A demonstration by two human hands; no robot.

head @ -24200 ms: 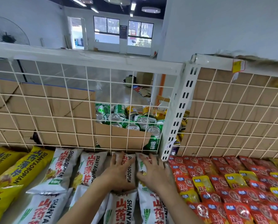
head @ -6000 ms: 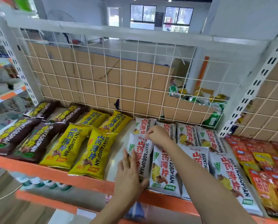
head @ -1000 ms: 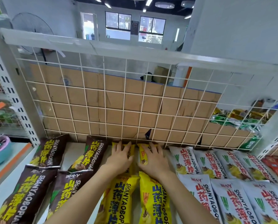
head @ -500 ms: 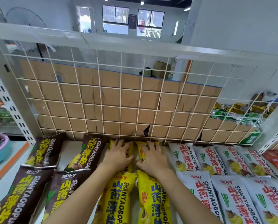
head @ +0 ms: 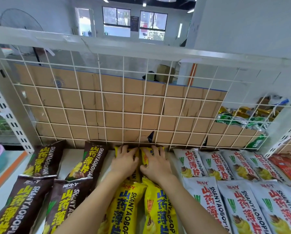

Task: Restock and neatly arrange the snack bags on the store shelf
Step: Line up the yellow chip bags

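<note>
At twelve o'clock on the shelf (head: 68,159), left hand (head: 124,163) and right hand (head: 155,163) press spread fingers (head: 124,149) on yellow bags (head: 145,157): likely light, slippery; pinch end seams.

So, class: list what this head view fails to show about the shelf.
Rear yellow bags: print mostly covered by left hand and right hand, head view.
Front yellow bags: lower ends cut off by the bottom edge, head view.
Cans: labels too small, behind wire grid, head view.
Red packets: cut by right edge.
</note>
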